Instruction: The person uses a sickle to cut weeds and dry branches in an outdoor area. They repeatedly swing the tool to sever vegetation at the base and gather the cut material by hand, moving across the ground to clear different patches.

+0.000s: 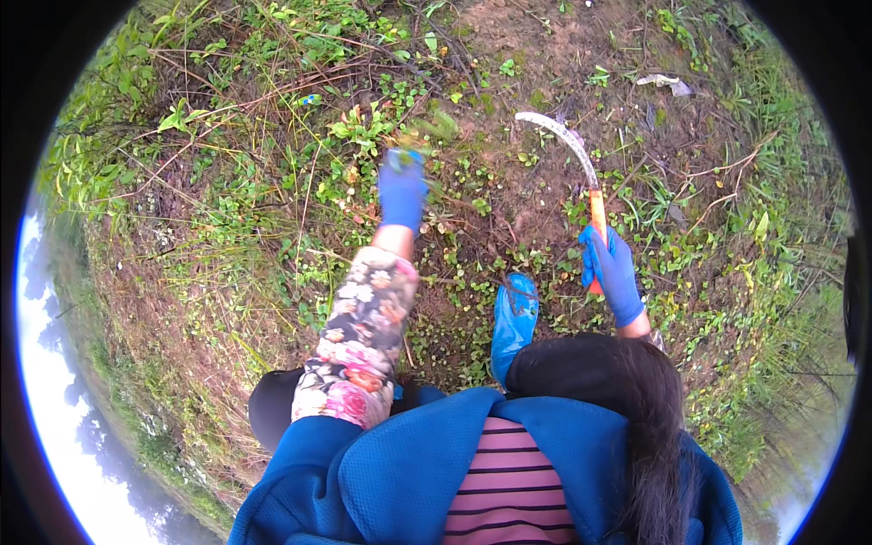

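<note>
My left hand [403,191], in a blue glove, reaches out over low weeds. Its fingers are closed around a small tuft of weeds [426,134], blurred by motion. In my right hand [613,269], gloved in blue too, is a sickle by its orange handle [597,214]. The sickle's curved, soil-flecked blade [571,143] points away from me and bends left over bare soil. Between the two hands and closer to my body is a blue rubber boot [516,310] on my foot.
Taller grass and dry stalks [225,109] tangle at the far left. A pale scrap [664,83] lies on bare soil [504,34] farther off. Dry twigs [725,180] lie to the right, with grass [770,402] along that side.
</note>
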{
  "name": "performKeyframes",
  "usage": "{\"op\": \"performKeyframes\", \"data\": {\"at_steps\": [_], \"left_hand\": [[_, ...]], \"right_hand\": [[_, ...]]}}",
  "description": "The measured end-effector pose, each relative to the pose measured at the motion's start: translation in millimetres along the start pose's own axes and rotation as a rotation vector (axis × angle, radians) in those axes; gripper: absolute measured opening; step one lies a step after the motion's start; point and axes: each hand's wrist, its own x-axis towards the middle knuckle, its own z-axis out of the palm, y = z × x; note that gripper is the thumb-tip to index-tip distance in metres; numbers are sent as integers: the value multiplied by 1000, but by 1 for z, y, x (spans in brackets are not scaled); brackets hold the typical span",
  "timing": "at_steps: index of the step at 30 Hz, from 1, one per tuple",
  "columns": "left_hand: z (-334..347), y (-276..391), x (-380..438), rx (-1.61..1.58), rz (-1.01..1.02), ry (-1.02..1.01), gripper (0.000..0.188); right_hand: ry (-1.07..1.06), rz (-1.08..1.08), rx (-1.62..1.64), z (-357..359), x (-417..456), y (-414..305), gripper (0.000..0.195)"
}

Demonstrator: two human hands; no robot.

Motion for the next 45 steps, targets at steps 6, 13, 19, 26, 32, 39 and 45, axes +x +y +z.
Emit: {"op": "performKeyframes", "data": {"at_steps": [6, 13, 19, 26, 32, 39, 45], "left_hand": [[-29, 6, 4, 496, 498, -100, 26], [45, -57, -94, 1511, 516, -361, 30], [-2, -53, -22, 1177, 270, -826, 52], [-146, 38, 34, -275, 158, 226, 36], [-154, 68, 12, -53, 229, 132, 16], [-29, 12, -11, 1240, 761, -440, 40], [-14, -28, -6, 1623, 1054, -374, 51]], "right_hand": [[-55, -37, 35, 14, 15, 1, 27], [2, -12, 51, 8, 12, 12, 26], [-52, -1, 69, 13, 11, 8, 28], [-272, 122, 81, 32, 35, 8, 29], [-458, 179, 19, 81, 76, 35, 30], [-420, -122, -502, 77, 43, 71, 39], [-450, -79, -535, 49, 14, 80, 40]]}}
